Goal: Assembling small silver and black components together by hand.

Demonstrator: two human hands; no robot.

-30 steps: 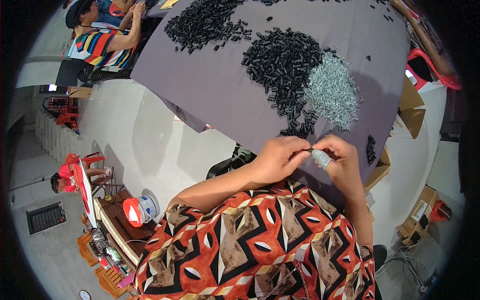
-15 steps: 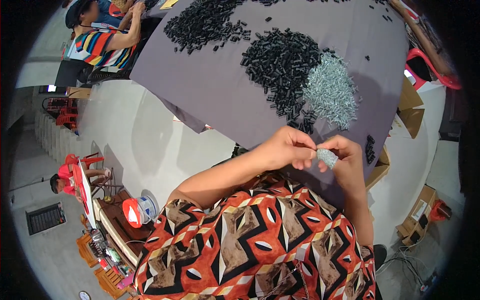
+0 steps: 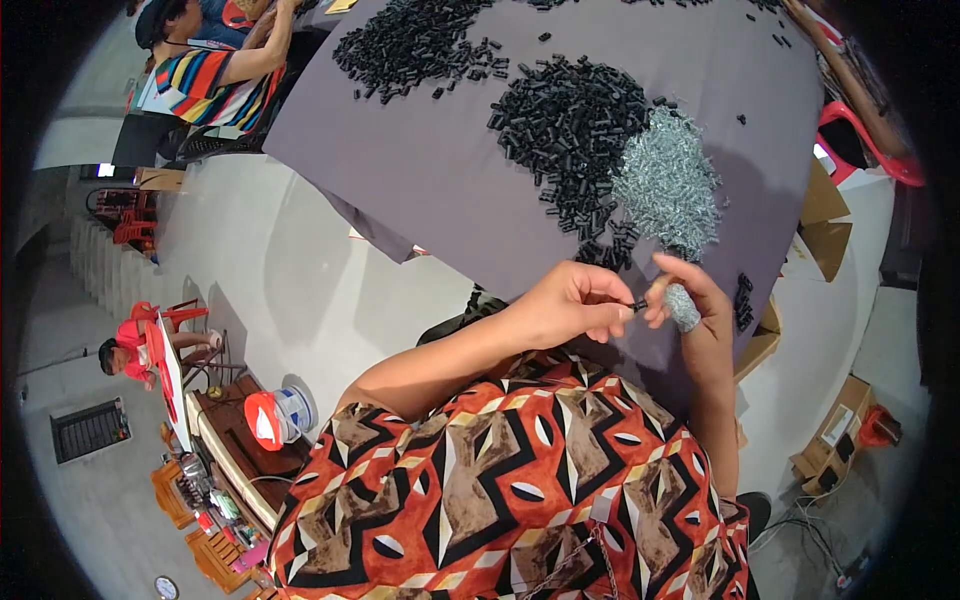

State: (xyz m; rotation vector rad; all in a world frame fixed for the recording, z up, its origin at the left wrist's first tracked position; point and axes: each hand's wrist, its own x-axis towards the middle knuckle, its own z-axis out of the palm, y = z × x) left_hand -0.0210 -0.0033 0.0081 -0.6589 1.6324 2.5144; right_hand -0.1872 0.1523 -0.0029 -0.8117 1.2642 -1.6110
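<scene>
My left hand [image 3: 598,303] is closed, its thumb and fingertips pinching a small black cylindrical piece [image 3: 640,305]. Close beside it, my right hand [image 3: 708,310] cups a clump of small silvery screw-like pieces [image 3: 682,307], with the index finger lifted and the other fingertips near the black piece. Whether those fingertips touch it, I cannot tell. Just beyond the hands lies a heap of loose silvery metal pieces [image 3: 668,185]. A bigger heap of black cylindrical pieces [image 3: 570,130] adjoins it on the left.
A grey cloth [image 3: 400,170] covers the table. Another black heap [image 3: 405,50] lies farther left, and a small cluster of black pieces [image 3: 743,302] sits by the right edge. Cardboard boxes [image 3: 825,220] stand to the right. A person in a striped shirt [image 3: 215,85] works at far left.
My right hand has shifted slightly right, away from the left, and its index finger has lifted. The black piece in my left hand now shows between the hands.
</scene>
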